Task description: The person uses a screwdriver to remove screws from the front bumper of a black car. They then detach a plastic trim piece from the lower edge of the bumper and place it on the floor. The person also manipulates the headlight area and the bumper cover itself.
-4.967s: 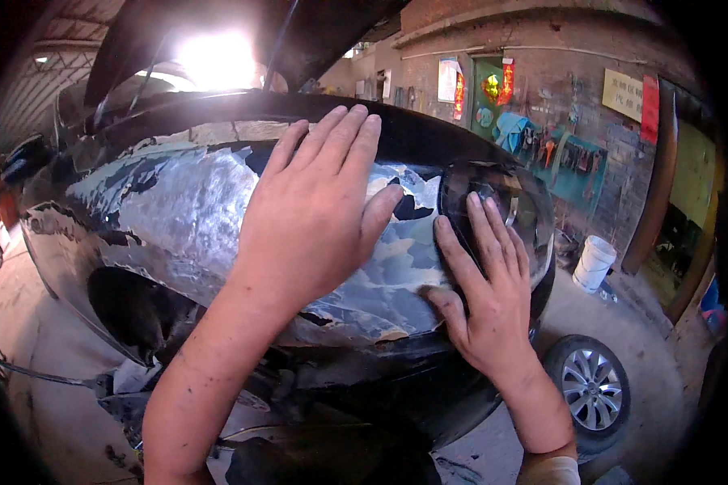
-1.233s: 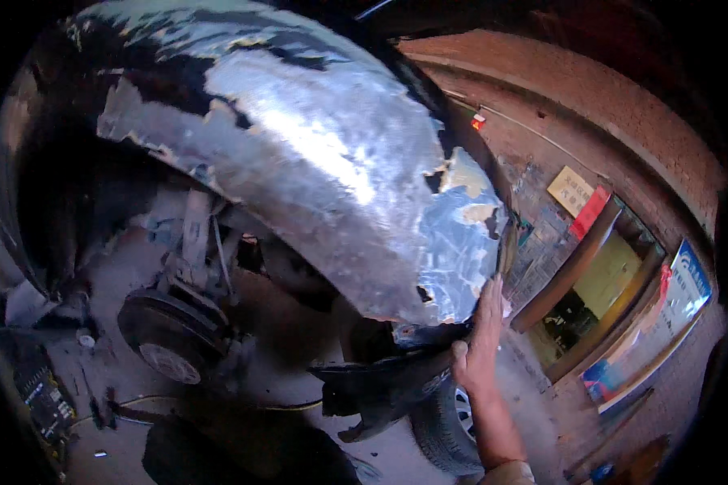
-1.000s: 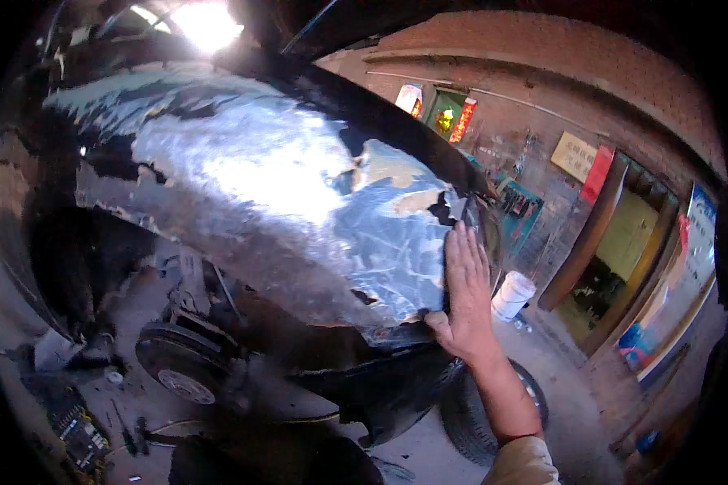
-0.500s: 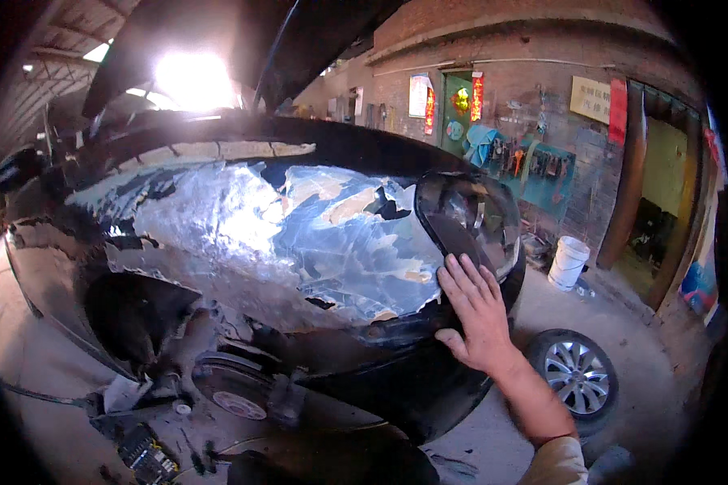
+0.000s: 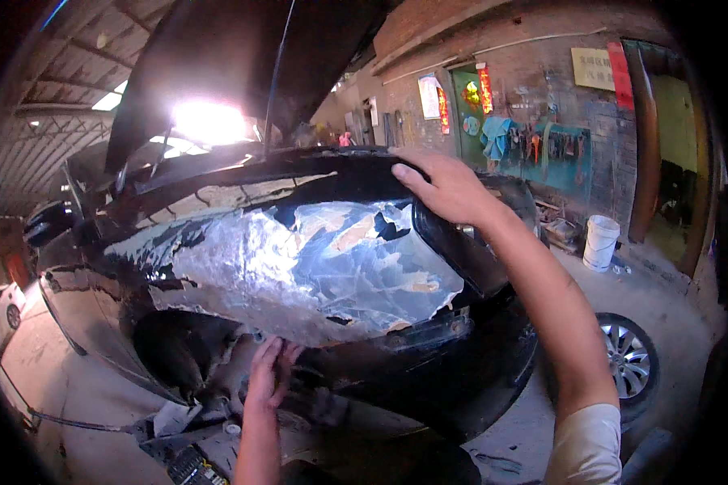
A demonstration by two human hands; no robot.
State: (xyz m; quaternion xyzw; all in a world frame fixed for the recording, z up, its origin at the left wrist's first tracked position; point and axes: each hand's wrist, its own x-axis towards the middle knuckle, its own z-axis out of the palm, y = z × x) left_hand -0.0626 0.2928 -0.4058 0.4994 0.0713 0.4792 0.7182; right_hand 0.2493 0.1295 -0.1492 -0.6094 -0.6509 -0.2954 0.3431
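Note:
A black car fender [image 5: 364, 279] fills the middle, with its paint worn through to bare silvery metal and patches of filler. My right hand [image 5: 445, 187] lies over the fender's top front corner, above the headlight [image 5: 453, 250]. Its thumb is spread apart on the near side; the fingertips reach over the edge, partly out of sight. My left hand [image 5: 270, 370] is raised to the fender's lower edge beside the wheel arch [image 5: 170, 343]. Its fingers are extended upward and slightly apart, their tips at the edge. No tool shows in either hand.
The hood [image 5: 210, 65] stands raised, with a bright light beneath it. A removed wheel [image 5: 627, 364] lies on the floor at right, near a white bucket [image 5: 600, 242]. Tools hang on a blue wall board [image 5: 570, 166]. A tool case [image 5: 192, 467] sits at lower left.
My right hand has moved up from beside the headlight to the fender's top corner. My left hand has come into view at the lower edge. The view has shifted slightly.

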